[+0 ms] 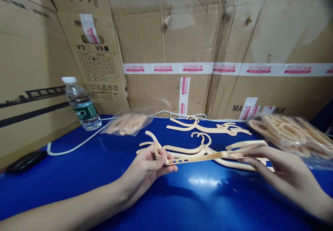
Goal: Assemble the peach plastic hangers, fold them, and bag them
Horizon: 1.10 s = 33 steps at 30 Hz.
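A long cream plastic hanger bar (200,157) is held level just above the blue table (203,199), between both hands. My left hand (148,170) pinches its left end, where a curved hook piece (154,141) sticks up. Fingers of my right hand (281,170) are closed around the bar's right end. Right behind the bar lie more cream hanger parts (203,144), and a further group (208,127) lies near the boxes.
A clear bag of cream parts (128,122) lies at the back left, a larger one (293,134) at the right. A water bottle (82,104) stands at left, with a white cable (75,147) and a black object (24,161). Cardboard boxes (182,43) wall the back.
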Motion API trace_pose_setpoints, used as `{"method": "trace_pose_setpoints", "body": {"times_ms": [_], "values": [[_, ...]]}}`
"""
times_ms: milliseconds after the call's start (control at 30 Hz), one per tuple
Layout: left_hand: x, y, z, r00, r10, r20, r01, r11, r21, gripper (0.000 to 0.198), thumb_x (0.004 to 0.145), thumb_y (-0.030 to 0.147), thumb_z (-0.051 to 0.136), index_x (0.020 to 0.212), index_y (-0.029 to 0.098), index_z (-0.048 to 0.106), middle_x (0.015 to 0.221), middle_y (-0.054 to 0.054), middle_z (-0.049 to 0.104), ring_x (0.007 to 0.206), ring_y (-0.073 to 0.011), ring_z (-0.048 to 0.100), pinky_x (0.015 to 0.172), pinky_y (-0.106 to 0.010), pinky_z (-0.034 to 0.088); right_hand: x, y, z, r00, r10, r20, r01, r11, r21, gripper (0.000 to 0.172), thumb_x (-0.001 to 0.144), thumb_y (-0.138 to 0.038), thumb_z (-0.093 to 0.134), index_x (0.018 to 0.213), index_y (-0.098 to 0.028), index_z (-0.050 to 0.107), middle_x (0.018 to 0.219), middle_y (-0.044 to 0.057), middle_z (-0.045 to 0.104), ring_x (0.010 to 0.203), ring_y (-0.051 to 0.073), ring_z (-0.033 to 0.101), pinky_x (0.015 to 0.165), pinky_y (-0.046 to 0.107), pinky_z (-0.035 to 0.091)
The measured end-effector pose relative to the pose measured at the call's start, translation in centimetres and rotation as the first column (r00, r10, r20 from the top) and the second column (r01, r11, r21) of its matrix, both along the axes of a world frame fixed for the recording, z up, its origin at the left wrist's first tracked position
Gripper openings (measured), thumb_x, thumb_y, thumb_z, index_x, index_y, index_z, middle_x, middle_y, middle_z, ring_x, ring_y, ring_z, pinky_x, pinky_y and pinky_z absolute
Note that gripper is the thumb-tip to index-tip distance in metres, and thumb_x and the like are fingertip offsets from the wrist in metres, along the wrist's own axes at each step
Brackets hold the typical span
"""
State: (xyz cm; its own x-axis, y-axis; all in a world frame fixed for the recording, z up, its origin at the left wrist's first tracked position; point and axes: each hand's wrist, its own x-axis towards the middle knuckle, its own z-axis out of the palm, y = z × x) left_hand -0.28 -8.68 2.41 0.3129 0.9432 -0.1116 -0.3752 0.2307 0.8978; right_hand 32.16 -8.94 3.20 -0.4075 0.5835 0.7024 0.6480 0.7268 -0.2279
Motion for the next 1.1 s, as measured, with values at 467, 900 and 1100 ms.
{"method": "trace_pose_setpoints", "body": {"times_ms": [467,900,1100], "values": [[0.1,0.4,-0.5,0.992,0.124,-0.036,-0.12,0.988,0.099,0.039,0.057,0.026,0.092,0.067,0.014,0.056,0.069,-0.001,0.068,0.056,-0.0111,0.063,0.053,-0.018,0.044,-0.9,-0.8,0.0,0.999,0.038,0.029,-0.037,0.999,-0.028,0.02,0.09,-0.016,0.053,0.101,-0.029,0.063,0.09,-0.001,0.075,0.077,0.019,0.073,0.063,0.022,0.058],[0.4,0.2,0.0,0.977,0.214,-0.019,-0.211,0.973,0.094,0.043,0.05,0.029,0.097,0.063,0.014,0.059,0.069,0.001,0.071,0.055,-0.0125,0.069,0.055,-0.017,0.055,-1.4,-1.4,0.0,0.997,-0.011,-0.075,0.006,0.998,-0.062,0.013,0.091,-0.024,0.058,0.098,-0.031,0.066,0.086,-0.003,0.076,0.069,0.015,0.073,0.062,0.016,0.058],[0.2,0.0,0.0,0.978,0.209,-0.005,-0.208,0.975,0.076,0.041,0.052,0.029,0.096,0.066,0.015,0.06,0.075,0.001,0.073,0.067,-0.0147,0.074,0.065,-0.017,0.059,-1.5,-1.6,0.1,0.988,-0.054,-0.146,0.017,0.97,-0.243,0.014,0.09,-0.033,0.06,0.098,-0.027,0.07,0.078,-0.001,0.075,0.059,0.015,0.071,0.052,0.017,0.056]]}}
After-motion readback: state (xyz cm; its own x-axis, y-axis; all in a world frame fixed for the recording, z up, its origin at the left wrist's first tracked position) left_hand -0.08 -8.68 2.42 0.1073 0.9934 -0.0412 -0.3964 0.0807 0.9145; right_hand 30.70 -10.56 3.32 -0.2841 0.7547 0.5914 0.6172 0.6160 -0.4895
